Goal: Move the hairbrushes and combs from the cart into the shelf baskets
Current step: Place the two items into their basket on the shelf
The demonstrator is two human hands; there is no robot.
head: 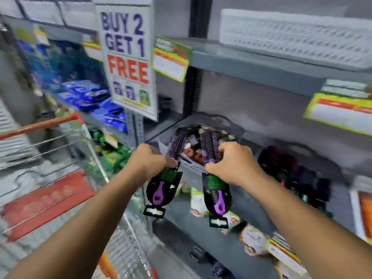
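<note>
Both hands are up in front of the shelf, each one clamped on a round purple brush. The left hand grips the left brush right at the neck where the bristles meet the handle, and the right hand has the right brush pinched the same way, fingers wrapped over the bristle end. Both brushes point bristles-up toward the shelf, with their purple handles and black packaging cards hanging down below the hands. The bristle heads sit just over the front edge of a grey basket on the middle shelf, which already has a jumble of small items in it that's too blurry to make out. A darker basket sits just to its right. The cart with the red handle is off to the left, near the left forearm. A big "BUY 2 GET 1 FREE" sign hangs above.
</note>
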